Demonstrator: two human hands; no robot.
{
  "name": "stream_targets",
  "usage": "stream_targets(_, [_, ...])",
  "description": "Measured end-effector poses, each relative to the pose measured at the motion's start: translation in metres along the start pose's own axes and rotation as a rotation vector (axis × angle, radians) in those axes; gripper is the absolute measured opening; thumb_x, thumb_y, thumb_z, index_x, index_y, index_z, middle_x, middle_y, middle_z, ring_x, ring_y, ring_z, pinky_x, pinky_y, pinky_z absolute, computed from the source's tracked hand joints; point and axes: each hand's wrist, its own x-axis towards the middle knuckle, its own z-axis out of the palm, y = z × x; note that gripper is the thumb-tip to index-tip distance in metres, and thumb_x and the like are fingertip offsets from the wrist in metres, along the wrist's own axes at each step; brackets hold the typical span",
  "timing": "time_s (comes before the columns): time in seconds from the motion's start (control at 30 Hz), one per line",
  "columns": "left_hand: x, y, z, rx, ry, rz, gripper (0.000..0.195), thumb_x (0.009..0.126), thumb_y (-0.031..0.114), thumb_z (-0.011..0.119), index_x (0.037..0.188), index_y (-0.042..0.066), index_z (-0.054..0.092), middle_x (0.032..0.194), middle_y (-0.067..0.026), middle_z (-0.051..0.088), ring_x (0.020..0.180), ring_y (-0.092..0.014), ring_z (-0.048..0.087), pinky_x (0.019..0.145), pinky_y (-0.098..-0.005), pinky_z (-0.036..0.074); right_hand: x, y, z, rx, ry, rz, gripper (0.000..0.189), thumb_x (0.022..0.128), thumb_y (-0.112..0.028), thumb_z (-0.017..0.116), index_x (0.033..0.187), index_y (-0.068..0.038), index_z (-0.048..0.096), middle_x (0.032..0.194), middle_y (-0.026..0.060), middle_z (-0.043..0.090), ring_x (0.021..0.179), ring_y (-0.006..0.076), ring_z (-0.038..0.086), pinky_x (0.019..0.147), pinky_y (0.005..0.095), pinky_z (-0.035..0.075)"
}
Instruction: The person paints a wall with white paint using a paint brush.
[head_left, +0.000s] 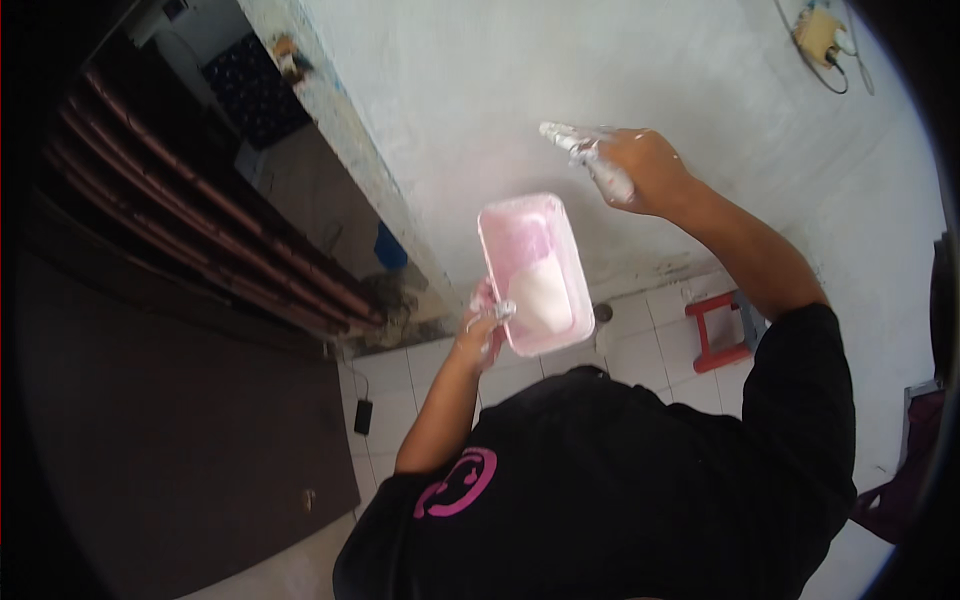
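My left hand (486, 322), smeared with white, grips the side of a pink plastic tub (582, 289). White paint or paste (540, 298) lies at the tub's near end, and a thin film coats the rest of its inside. Up and to the right, my right hand (637, 169) is closed around the handle of a white-coated tool (559, 135), perhaps a paintbrush or a scraper. The tool's working end points left, close to the whitish wall (450, 90); whether it touches cannot be told. White flecks mark the fingers.
A doorway with a chipped edge (345, 131) and a brown curtain (210, 217) is at the left, beside a dark door panel (187, 420). On the tiled floor are a red and grey stool (701, 334) and a black adapter (363, 417). A socket with cables (821, 37) hangs upper right.
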Motion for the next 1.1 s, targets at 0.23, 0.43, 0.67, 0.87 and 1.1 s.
stream_targets(0.23, [0.0, 0.005, 0.009, -0.047, 0.016, 0.053, 0.067, 0.072, 0.014, 0.062, 0.129, 0.003, 0.03, 0.122, -0.0112, 0.046, 0.111, -0.021, 0.049, 0.095, -0.0354, 0.042, -0.053, -0.058, -0.006, 1.111, 0.568, 0.632, 0.007, 0.076, 0.0, 0.064, 0.083, -0.001, 0.061, 0.072, 0.0058, 0.059, 0.062, 0.0173, 0.057, 0.055, 0.029, 0.047])
stream_targets(0.43, [0.002, -0.004, 0.007, -0.066, -0.016, -0.03, 0.07, 0.072, 0.016, 0.064, 0.131, 0.003, 0.026, 0.124, -0.0121, 0.044, 0.113, -0.022, 0.049, 0.095, -0.0366, 0.042, -0.073, -0.099, 0.031, 1.059, 0.494, 0.447, 0.008, 0.075, -0.002, 0.068, 0.077, 0.003, 0.063, 0.073, 0.0071, 0.059, 0.069, 0.0162, 0.056, 0.062, 0.0285, 0.045])
stream_targets(0.67, [0.0, -0.016, 0.004, -0.036, 0.01, -0.075, 0.073, 0.072, 0.02, 0.061, 0.134, 0.001, 0.026, 0.128, -0.0152, 0.041, 0.119, -0.027, 0.043, 0.101, -0.0399, 0.036, -0.067, -0.123, 0.028, 1.053, 0.156, 0.613, 0.014, 0.073, -0.008, 0.071, 0.08, 0.002, 0.065, 0.075, 0.0093, 0.063, 0.067, 0.0144, 0.057, 0.061, 0.0279, 0.045])
stream_targets(0.87, [-0.003, -0.019, 0.01, -0.039, 0.033, -0.059, 0.071, 0.072, 0.017, 0.059, 0.134, 0.002, 0.028, 0.13, -0.0139, 0.041, 0.12, -0.025, 0.043, 0.102, -0.0392, 0.033, -0.062, -0.134, 0.034, 1.064, 0.071, 0.626, 0.019, 0.073, -0.014, 0.072, 0.081, 0.001, 0.065, 0.073, 0.0125, 0.064, 0.063, 0.0167, 0.059, 0.058, 0.0281, 0.045])
stream_targets(1.1, [-0.004, -0.024, 0.006, -0.07, 0.004, -0.041, 0.069, 0.072, 0.015, 0.058, 0.133, 0.003, 0.03, 0.129, -0.0129, 0.042, 0.12, -0.025, 0.043, 0.103, -0.0387, 0.032, -0.06, -0.141, 0.041, 0.97, -0.004, 0.631, 0.025, 0.075, -0.021, 0.07, 0.089, -0.001, 0.065, 0.076, 0.012, 0.066, 0.067, 0.0251, 0.064, 0.059, 0.0309, 0.048])
